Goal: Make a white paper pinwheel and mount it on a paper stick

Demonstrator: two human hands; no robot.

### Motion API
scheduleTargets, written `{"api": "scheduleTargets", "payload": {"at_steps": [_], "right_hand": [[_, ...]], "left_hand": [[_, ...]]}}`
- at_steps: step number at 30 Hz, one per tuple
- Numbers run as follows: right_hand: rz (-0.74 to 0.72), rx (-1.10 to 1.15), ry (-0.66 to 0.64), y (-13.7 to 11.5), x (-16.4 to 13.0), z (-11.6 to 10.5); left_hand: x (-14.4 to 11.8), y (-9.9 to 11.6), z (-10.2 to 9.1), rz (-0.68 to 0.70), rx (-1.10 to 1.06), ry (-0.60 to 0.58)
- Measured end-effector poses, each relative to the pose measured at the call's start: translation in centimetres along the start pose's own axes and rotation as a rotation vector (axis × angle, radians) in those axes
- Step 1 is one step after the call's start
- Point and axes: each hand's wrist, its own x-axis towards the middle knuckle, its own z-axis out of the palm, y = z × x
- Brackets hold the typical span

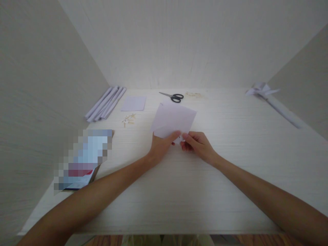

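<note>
A pale square sheet of paper (pixel 174 118) is held up over the white table, tilted towards me. My left hand (pixel 164 143) grips its lower edge, thumb on the front face and fingers behind. At the near corner, my right hand (pixel 196 143) pinches the paper between thumb and fingers. A small dark mark or slit shows near that corner, between the two thumbs; I cannot make out which. Just beyond the sheet lie scissors (pixel 174 97) with black handles, their blades pointing left.
Rolled paper tubes (pixel 106 104) lie at the back left, beside a square paper stack (pixel 133 103) and small sticks (pixel 128 119). More small pieces (pixel 193 94) lie near the scissors. A paper pinwheel on a tube (pixel 271 99) rests far right. A blurred tablet-like screen (pixel 87 160) stands left.
</note>
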Motion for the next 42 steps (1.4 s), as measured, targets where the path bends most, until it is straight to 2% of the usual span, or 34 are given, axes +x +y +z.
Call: {"api": "scheduleTargets", "payload": {"at_steps": [10, 17, 26, 33, 42], "right_hand": [[-0.028, 0.065, -0.016, -0.3, 0.0, -0.2], [-0.047, 0.065, -0.024, -0.1, 0.1, -0.3], [-0.076, 0.073, -0.029, -0.1, -0.1, -0.4], [-0.039, 0.009, -0.026, -0.4, -0.2, -0.2], [-0.066, 0.006, -0.033, -0.5, -0.2, -0.4]], "left_hand": [[0.6, -0.5, 0.0, 0.040, -0.074, 0.078], [1.0, -1.1, 0.0, 0.052, -0.138, 0.053], [0.8, -0.7, -0.2, 0.067, -0.077, 0.029], [0.8, -0.6, 0.0, 0.061, -0.098, 0.029], [0.6, -0.6, 0.0, 0.100, -0.028, -0.049]]}}
